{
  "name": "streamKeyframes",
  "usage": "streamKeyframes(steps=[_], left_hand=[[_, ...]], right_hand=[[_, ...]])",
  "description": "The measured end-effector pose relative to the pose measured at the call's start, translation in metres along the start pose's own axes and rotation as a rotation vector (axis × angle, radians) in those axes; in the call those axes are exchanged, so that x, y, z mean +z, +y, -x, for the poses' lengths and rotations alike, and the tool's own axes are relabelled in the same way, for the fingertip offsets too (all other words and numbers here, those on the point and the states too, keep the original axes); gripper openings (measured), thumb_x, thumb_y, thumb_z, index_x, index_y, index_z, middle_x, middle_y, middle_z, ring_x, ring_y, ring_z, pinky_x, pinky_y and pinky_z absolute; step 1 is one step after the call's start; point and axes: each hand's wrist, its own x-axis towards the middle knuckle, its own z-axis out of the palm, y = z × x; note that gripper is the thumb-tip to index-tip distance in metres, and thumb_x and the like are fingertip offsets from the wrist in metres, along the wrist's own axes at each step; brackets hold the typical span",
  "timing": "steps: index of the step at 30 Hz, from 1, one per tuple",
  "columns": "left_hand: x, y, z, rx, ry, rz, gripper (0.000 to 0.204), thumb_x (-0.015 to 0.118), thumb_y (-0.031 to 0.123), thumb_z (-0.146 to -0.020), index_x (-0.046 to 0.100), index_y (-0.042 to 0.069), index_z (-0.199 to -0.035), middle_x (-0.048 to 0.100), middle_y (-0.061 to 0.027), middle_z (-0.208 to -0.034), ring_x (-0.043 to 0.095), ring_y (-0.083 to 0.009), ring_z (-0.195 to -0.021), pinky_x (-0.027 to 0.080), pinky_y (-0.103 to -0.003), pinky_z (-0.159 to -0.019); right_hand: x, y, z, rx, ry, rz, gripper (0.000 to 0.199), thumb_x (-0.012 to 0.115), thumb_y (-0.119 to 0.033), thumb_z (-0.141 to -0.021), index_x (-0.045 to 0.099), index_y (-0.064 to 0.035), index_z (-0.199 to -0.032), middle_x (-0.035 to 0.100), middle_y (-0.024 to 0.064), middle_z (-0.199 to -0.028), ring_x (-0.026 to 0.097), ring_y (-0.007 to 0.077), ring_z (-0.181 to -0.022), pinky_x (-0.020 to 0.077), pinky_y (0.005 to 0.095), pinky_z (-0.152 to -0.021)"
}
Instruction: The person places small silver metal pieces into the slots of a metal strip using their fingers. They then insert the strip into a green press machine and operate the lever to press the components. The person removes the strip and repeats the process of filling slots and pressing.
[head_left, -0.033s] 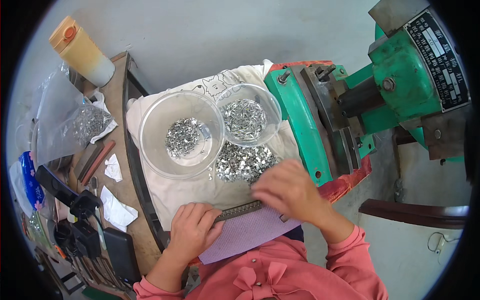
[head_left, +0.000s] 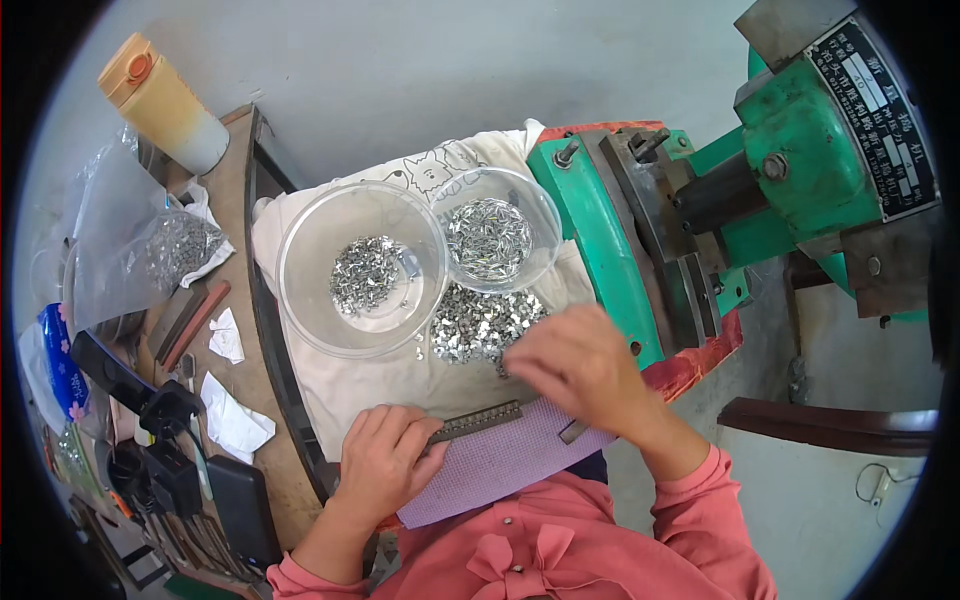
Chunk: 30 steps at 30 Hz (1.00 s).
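A narrow dark metal bar with a row of small slots point(head_left: 480, 420) lies along the far edge of a purple textured mat point(head_left: 480, 470). My left hand point(head_left: 390, 455) is closed on the bar's left end, thumb toward me. Above the near right edge of a loose pile of small shiny metal pieces point(head_left: 485, 325), my right hand point(head_left: 585, 370) has its fingers pinched together. Whatever is between those fingertips is hidden. A short grey metal piece point(head_left: 573, 432) shows on the mat below my right wrist.
Two clear plastic tubs, a large one point(head_left: 290, 290) and a smaller one point(head_left: 550, 255), hold small metal parts. A green press point(head_left: 610, 260) stands at the right. On the left, a wooden table point(head_left: 270, 375) carries a yellow bottle point(head_left: 165, 100), tissues, tools and a black phone holder point(head_left: 165, 405).
My right hand has shifted slightly up and right, uncovering more of the bar's right end and the short grey piece. My left hand stays in place.
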Motion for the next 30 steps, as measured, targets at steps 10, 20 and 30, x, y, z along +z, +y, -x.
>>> streamKeyframes(steps=[10, 20, 30], left_hand=[[0.001, -0.003, 0.003, -0.023, 0.064, 0.055, 0.034, 0.085, 0.015, -0.07, 0.069, 0.006, -0.099, 0.064, -0.0071, -0.092, 0.061, -0.0284, -0.078, 0.048, -0.04, -0.068], [0.006, -0.005, 0.002, 0.033, 0.149, 0.119, 0.034, 0.084, 0.011, -0.072, 0.069, 0.003, -0.102, 0.066, -0.0096, -0.089, 0.061, -0.0293, -0.074, 0.049, -0.039, -0.065], [-0.004, 0.014, 0.0, 0.108, 0.223, 0.095, 0.029, 0.083, 0.005, -0.072, 0.07, 0.003, -0.098, 0.067, -0.0093, -0.084, 0.061, -0.0276, -0.071, 0.047, -0.037, -0.062]], right_hand=[[0.017, 0.04, -0.092, 0.058, -0.022, 0.246, 0.011, 0.073, -0.009, -0.083, 0.075, -0.0019, -0.091, 0.071, 0.0162, -0.089, 0.068, 0.0352, -0.085, 0.0539, 0.0449, -0.076], [0.048, 0.059, -0.11, 0.033, -0.123, 0.321, 0.013, 0.073, -0.009, -0.079, 0.076, -0.0012, -0.089, 0.071, 0.022, -0.088, 0.07, 0.0375, -0.088, 0.0552, 0.0472, -0.079], [0.046, 0.055, -0.123, 0.122, -0.158, 0.27, 0.013, 0.073, -0.011, -0.075, 0.076, -0.0025, -0.086, 0.072, 0.0225, -0.084, 0.071, 0.0382, -0.081, 0.0557, 0.0474, -0.075]])
